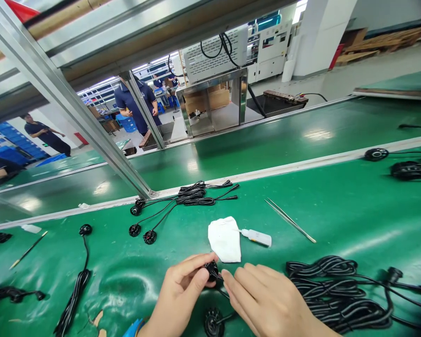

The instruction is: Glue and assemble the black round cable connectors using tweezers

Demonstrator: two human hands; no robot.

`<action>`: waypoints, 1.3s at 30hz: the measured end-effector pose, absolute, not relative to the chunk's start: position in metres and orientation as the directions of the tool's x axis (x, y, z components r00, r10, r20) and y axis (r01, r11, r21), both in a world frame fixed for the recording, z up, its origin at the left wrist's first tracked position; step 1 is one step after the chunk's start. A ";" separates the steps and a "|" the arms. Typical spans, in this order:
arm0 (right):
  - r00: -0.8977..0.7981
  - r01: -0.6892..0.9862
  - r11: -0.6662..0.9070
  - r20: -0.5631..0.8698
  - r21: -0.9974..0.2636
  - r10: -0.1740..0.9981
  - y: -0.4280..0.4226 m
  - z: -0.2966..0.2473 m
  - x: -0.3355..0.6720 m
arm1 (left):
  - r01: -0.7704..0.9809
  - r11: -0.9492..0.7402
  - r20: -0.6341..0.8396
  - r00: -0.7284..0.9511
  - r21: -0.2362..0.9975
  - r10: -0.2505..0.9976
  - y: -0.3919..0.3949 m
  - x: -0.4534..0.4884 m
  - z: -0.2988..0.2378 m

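Note:
My left hand [178,295] pinches a small round black part [211,269] between thumb and fingers, above the green mat. Close against its right side is my right hand [266,297], fingers closed. Thin wires seem to run from the part toward those fingertips, but what they grip is too small to make out. Below the hands lies another round black part with a cable [214,322]. Just beyond them are a folded white cloth [225,239] and a small clear bottle [257,237] with a thin nozzle touching the cloth's edge.
Metal tweezers [291,221] lie at right. Bundled black cables [337,295] lie beside my right hand; more cables with round ends [192,194] sit near the white ledge. A metal post [91,112] rises at left. Several people stand beyond the green conveyor belt [266,124].

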State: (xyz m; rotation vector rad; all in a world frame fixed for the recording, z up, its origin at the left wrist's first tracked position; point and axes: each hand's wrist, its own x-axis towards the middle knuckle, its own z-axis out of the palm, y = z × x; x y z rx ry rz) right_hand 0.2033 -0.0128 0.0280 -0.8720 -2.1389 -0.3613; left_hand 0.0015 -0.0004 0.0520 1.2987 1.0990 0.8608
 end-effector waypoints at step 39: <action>-0.381 0.707 0.692 0.745 -0.146 0.547 -0.019 0.021 0.192 | 0.291 -0.186 0.096 0.296 0.939 0.950 -0.022 0.005 0.036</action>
